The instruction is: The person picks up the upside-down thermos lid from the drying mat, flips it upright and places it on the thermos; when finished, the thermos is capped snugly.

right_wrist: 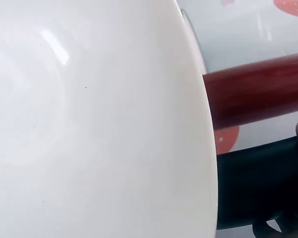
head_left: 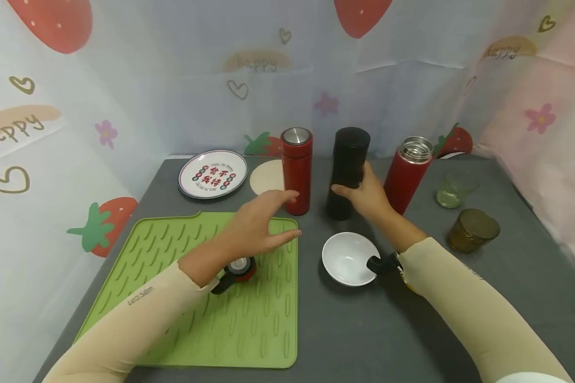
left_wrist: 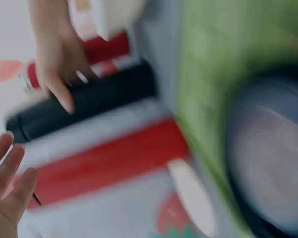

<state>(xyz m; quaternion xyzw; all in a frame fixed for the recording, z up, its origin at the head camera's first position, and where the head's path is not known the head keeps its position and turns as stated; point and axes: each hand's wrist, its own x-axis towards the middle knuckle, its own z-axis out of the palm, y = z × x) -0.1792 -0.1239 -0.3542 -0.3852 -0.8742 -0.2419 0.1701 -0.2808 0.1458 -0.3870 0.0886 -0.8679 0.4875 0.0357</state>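
My right hand [head_left: 370, 198] grips the side of a black thermos [head_left: 347, 165], thumb across its front; the same hand [left_wrist: 64, 54] shows around the thermos in the left wrist view. To its left stands a red thermos [head_left: 297, 183] with a silver-topped lid. My left hand [head_left: 251, 223], fingers spread and holding nothing, hovers over the green mat [head_left: 172, 319] with its fingertips close to the red thermos. Beneath the left wrist, a small round silver-topped thing [head_left: 240, 264] with a dark and red rim sits on the mat, partly covered by the wrist camera.
A lidless red thermos [head_left: 407, 178] stands right of the black one. The white bowl [head_left: 347, 255] is in front. A patterned plate [head_left: 213, 174] and a pale disc [head_left: 267, 178] lie at the back left. A clear glass [head_left: 450, 196] and an amber cup [head_left: 471, 231] stand at right.
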